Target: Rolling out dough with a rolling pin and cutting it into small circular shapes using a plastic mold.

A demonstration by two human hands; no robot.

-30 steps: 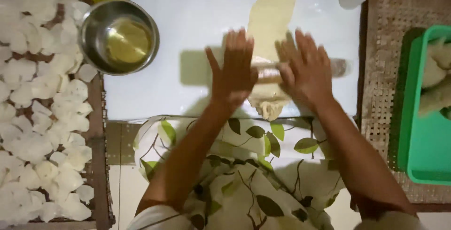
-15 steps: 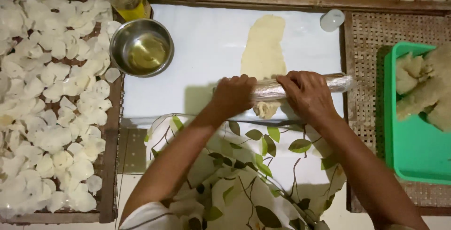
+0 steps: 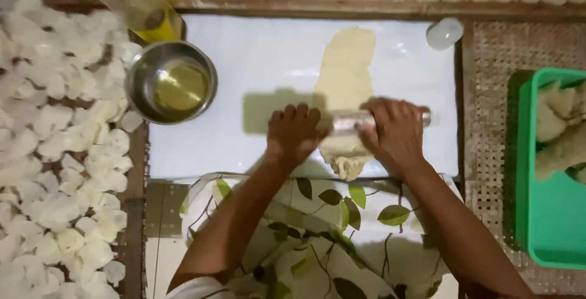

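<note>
- Head view: left hand [image 3: 295, 134] and right hand [image 3: 395, 133] clasp a clear pin [image 3: 349, 122].
- Pale dough [image 3: 347, 73] looks soft, thin, tearable; grip the pin's ends.

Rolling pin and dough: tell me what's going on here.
A person presses both hands, left hand and right hand, on a rolling pin lying across a long strip of dough on a white board. A steel bowl of oil sits at the board's left corner, cut white pieces lie spread beside it, and a green tray stands on the right.
</note>
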